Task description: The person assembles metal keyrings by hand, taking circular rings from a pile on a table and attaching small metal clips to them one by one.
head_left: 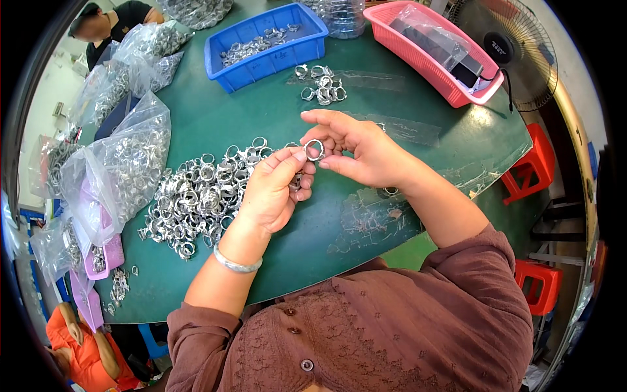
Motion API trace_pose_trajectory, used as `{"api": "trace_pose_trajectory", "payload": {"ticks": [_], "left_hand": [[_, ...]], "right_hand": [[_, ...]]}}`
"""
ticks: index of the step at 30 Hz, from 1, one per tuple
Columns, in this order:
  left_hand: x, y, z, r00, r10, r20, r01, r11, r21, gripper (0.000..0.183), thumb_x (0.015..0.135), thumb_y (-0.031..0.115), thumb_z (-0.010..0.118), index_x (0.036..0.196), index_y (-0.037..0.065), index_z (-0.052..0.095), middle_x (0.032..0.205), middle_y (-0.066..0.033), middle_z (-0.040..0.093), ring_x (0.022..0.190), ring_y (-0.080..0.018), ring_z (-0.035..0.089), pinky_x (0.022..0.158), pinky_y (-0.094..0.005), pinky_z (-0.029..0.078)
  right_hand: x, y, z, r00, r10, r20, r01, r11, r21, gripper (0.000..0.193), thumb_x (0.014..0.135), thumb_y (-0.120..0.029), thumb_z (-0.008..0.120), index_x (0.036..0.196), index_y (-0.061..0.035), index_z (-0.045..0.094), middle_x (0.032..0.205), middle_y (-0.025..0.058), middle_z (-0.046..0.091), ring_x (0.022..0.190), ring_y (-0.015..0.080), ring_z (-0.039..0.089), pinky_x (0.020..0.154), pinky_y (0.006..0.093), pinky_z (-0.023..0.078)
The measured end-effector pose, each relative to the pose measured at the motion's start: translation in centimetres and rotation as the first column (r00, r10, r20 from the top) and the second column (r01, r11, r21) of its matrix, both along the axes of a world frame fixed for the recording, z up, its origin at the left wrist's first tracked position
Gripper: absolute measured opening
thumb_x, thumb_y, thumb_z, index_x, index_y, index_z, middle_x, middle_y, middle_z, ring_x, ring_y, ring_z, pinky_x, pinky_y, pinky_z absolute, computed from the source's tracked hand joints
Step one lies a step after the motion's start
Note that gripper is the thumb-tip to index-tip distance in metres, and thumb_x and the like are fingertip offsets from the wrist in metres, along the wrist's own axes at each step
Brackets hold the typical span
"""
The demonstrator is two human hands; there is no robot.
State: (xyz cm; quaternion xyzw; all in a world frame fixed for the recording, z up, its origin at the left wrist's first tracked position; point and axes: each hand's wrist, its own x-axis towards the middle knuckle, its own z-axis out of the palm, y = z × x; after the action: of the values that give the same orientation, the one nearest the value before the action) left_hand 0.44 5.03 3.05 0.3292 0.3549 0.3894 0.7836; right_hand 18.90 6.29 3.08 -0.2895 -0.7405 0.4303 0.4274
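Observation:
A silver metal ring (322, 151) is pinched upright between the thumb and fingers of my left hand (269, 193). My right hand (369, 149) curves around its far side, thumb and forefinger spread apart; whether a right fingertip touches the ring I cannot tell. Under and to the left of my left hand lies a large heap of similar silver rings (202, 196). Beyond my hands, a small cluster of rings (323, 88) sits on the green table (287, 255). A few single rings are partly hidden around my right wrist.
A blue tray (232, 83) with rings and a pink basket (457, 97) stand at the far side, near a fan (499, 49). Clear bags of rings (124, 157) line the left edge. Red stools (535, 163) are at right; two other people sit at left.

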Motion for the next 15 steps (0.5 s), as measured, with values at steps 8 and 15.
{"api": "trace_pose_trajectory", "payload": {"ticks": [8, 15], "left_hand": [[-0.11, 0.07, -0.15, 1.0, -0.011, 0.025, 0.011, 1.0, -0.026, 0.013, 0.089, 0.018, 0.051, 0.088, 0.005, 0.056, 0.074, 0.0004, 0.054, 0.06, -0.0076, 0.046, 0.048, -0.0199, 0.034], [0.13, -0.13, -0.19, 1.0, -0.01, 0.026, 0.01, 1.0, -0.007, 0.014, 0.09, 0.019, 0.053, 0.089, 0.006, 0.057, 0.075, 0.0, 0.055, 0.062, -0.0078, 0.048, 0.05, -0.0202, 0.036]], "right_hand": [[0.08, 0.12, -0.13, 1.0, -0.007, 0.015, 0.006, 1.0, 0.023, 0.057, 0.074, 0.005, 0.057, 0.128, -0.0028, 0.039, 0.098, 0.0079, 0.061, 0.067, 0.0097, 0.055, 0.06, 0.0235, 0.047], [0.06, 0.14, 0.22, 0.999, -0.016, 0.031, 0.015, 0.999, 0.038, 0.055, 0.074, 0.005, 0.061, 0.125, -0.0039, 0.042, 0.094, 0.0067, 0.062, 0.063, 0.01, 0.054, 0.058, 0.0235, 0.046]]}}
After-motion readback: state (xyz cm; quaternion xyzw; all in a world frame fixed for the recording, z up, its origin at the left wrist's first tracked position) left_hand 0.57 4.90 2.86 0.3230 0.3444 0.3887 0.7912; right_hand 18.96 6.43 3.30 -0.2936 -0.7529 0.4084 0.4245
